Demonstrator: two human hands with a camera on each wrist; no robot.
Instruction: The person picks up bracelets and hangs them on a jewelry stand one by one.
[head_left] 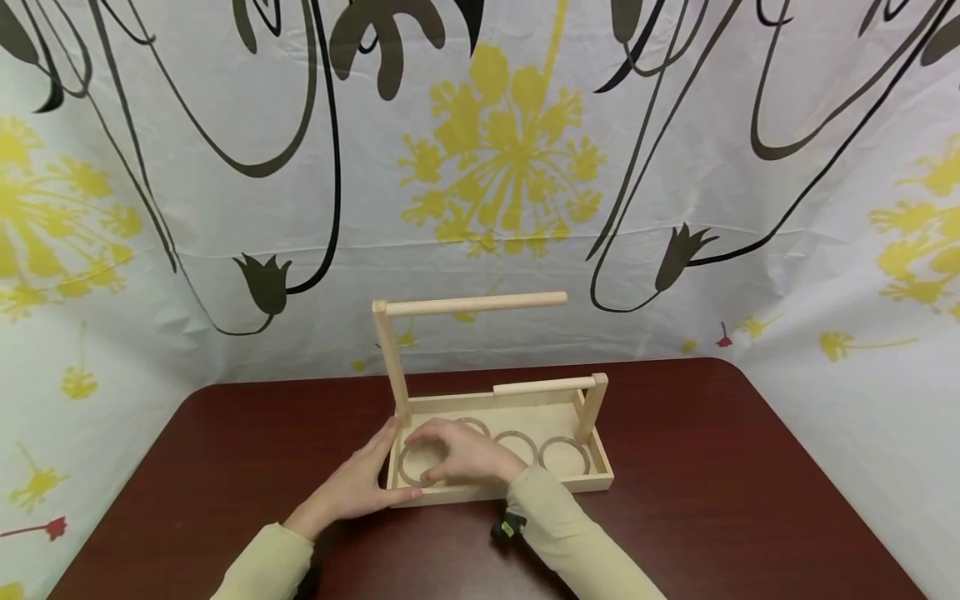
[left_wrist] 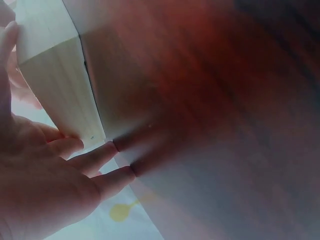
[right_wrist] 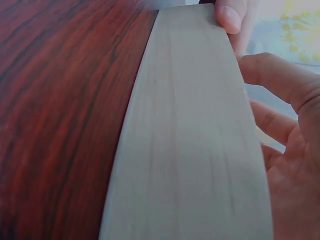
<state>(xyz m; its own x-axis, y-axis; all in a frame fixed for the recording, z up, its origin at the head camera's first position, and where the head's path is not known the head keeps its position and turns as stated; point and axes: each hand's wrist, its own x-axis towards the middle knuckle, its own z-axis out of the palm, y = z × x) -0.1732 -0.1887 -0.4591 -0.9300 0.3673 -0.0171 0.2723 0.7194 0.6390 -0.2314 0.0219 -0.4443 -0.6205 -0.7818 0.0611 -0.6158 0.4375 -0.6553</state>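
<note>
A pale wooden tray (head_left: pixel 498 493) has an upright post at each end, each carrying a round horizontal bar. Several thin, clear-brown rings lie flat in it, including a middle ring (head_left: pixel 517 435) and a right ring (head_left: pixel 587 450). My right hand (head_left: pixel 468 454) reaches over the front wall, thumb and fingers curved around the leftmost ring (head_left: pixel 401 468). That wall hides the ring in the right wrist view. My left hand (head_left: pixel 360 483) braces the tray's left end, thumb along the front wall and fingers extended beside the end wall (left_wrist: pixel 62 90).
The long upper bar (head_left: pixel 480 304) reaches right from the tall left post, above the hands. A shorter, lower bar (head_left: pixel 543 386) points left from the right post (head_left: pixel 592 408). Under the tray is a dark red-brown table (head_left: pixel 712 500), with a patterned cloth (head_left: pixel 480 200) hanging behind.
</note>
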